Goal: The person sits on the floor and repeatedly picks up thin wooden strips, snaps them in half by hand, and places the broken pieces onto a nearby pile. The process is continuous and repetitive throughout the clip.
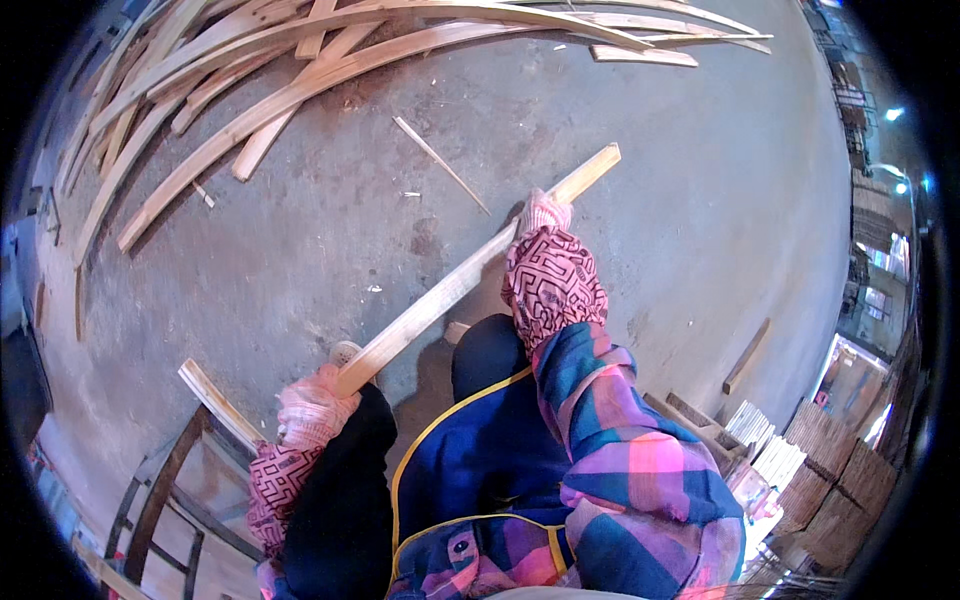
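Plank [430,307] slants across frame centre, held by left hand [316,408] and right hand [545,212]; boards [285,96] pile at upper left.

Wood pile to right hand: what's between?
Head view: a thin wooden stick and small scraps lie on the floor between pile and right hand.

Left hand [315,406] back, right hand [545,212] forward

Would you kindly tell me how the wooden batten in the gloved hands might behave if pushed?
The wooden batten would probably feel stiff, since it shows no obvious sag between the left hand and the right hand. It is likely light for its length, being slim, bare wood. Its flat faces suggest it would slide rather than roll.
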`<state>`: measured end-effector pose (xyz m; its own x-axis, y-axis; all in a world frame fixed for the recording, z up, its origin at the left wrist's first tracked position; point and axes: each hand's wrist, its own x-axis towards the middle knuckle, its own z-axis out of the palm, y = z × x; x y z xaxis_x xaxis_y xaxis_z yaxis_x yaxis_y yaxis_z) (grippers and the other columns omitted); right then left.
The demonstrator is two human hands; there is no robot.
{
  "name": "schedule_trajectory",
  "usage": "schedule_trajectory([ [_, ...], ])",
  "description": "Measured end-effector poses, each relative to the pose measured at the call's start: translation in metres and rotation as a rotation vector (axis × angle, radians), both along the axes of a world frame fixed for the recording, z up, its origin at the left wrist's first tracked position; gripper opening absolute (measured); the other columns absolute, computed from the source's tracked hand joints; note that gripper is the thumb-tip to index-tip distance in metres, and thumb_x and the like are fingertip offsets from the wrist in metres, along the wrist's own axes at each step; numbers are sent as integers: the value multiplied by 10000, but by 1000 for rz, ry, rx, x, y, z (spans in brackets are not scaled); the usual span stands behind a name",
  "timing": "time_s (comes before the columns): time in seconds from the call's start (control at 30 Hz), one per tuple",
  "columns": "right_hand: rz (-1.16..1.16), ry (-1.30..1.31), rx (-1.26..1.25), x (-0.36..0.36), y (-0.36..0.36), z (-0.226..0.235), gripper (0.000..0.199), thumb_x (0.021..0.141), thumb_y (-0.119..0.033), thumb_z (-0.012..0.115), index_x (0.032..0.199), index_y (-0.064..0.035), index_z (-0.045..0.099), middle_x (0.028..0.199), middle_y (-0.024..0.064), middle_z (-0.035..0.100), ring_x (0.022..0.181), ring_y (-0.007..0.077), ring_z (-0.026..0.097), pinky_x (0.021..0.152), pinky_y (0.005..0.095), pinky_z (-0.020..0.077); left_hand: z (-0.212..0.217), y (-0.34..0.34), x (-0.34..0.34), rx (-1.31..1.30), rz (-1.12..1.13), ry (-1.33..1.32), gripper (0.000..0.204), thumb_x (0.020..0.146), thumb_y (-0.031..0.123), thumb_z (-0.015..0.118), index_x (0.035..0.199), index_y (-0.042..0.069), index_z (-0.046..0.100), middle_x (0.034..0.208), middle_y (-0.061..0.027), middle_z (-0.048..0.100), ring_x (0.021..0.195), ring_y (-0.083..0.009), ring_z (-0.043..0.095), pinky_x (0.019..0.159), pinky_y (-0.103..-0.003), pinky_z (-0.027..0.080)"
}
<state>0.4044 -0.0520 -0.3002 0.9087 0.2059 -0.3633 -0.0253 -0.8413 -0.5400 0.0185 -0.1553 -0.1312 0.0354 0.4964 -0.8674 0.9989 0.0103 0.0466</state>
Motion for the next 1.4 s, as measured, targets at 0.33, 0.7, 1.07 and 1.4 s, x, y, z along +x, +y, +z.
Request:
schedule_trajectory([
  [0.33, -160, 0, -131, -27, -25, 0, 547, 693, -246, 696, 1101, 45, 477, 903, 209, 624, 801, 326, 634, 725, 412, 496, -56, 1, -12, -157, -7, 29, 511, 734, 488, 682, 1092, 132, 603, 1001, -138, 674, 964, -324, 640, 838, -428, 499],
  [0.7, -247, 25, -295, 5, -7, -42, 500, 798, -292, 577, 1176, 19, 475, 1073, 245, 618, 992, 385, 613, 875, 442, 471, -20, 3, 5, -63, -156, 23, 381, 735, 456, 687, 870, 108, 609, 803, -144, 671, 753, -332, 675, 645, -447, 543],
  [1.07, -282, 528, 582, 10, -74, -8, 252, 840, -278, 653, 829, -30, 607, 720, 91, 579, 595, 234, 570, 584, 380, 475, -101, 5, -40, 162, -209, -151, 302, 773, 397, 603, 854, 108, 638, 854, -119, 668, 850, -319, 648, 751, -417, 513],
  [1.4, 31, 136, 534, 93, -125, -12, 280, 920, -172, 516, 1106, 33, 561, 931, 126, 613, 781, 204, 611, 640, 314, 541, -59, -7, 15, -40, -56, -263, 285, 827, 343, 546, 840, 74, 637, 850, -137, 632, 823, -315, 613, 718, -431, 511],
])
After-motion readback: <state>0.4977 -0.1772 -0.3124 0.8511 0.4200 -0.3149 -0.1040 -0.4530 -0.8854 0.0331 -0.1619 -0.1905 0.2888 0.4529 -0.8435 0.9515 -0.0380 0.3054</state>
